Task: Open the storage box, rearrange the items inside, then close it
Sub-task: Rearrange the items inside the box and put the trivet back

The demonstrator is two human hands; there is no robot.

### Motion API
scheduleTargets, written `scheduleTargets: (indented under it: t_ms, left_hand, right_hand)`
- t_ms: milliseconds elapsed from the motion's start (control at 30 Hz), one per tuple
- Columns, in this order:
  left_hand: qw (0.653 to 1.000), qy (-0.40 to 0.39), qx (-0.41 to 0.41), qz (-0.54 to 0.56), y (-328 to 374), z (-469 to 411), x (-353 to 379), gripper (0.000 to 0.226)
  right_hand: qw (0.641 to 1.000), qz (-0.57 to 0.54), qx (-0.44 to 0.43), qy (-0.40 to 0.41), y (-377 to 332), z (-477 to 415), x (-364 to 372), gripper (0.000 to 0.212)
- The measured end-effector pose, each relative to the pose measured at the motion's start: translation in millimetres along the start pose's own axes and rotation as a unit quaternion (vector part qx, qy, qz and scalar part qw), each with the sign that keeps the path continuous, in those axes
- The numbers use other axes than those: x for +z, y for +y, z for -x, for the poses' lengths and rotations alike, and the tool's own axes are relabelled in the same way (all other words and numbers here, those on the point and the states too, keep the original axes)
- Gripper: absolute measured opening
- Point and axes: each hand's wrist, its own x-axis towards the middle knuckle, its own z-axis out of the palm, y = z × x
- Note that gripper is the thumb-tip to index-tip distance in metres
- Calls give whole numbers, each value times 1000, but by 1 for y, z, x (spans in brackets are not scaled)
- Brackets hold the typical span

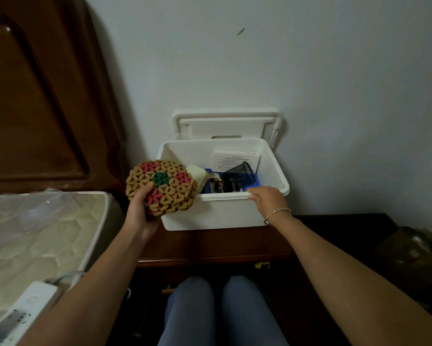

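Observation:
A white storage box stands open on a dark wooden nightstand, its lid leaning back against the wall. My left hand grips a round beaded mat, tan with red and green flowers, held at the box's left front corner. My right hand grips the box's front rim on the right, fingers curled over the edge. Inside lie a pale yellow block, a white printed leaflet, a black mesh holder, and small dark items on a blue tray.
A mattress lies to the left with clear plastic and a white power strip on it. A brown wooden headboard rises behind. My knees in jeans are below the nightstand. Dark clutter sits at right.

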Motion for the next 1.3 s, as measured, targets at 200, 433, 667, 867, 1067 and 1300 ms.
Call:
scheduleTargets:
  t_ms: [200,433,667,867,1067,1300]
  left_hand:
    - [986,-95,-86,-108,-13,45,3,54]
    - [956,-183,-160,-166,-30,77,12,48]
    - [933,-183,-40,-307,-54,68,5,55]
    - [873,-169,74,-451,-67,26,-9,45]
    - [858,-147,62,-489,-93,-10,-28,43]
    - [859,-135,39,-492,-107,-27,-32,44]
  right_hand:
    - [990,-130,39,-24,-13,12,-13,29]
    - [692,-694,137,-144,-68,91,-18,57]
    - [778,-611,118,-86,-62,107,17,54]
    - [869,-487,87,26,-58,79,36,54]
    - [885,-444,121,72,-58,68,81,59]
    - [877,-452,147,71,-48,62,103,63]
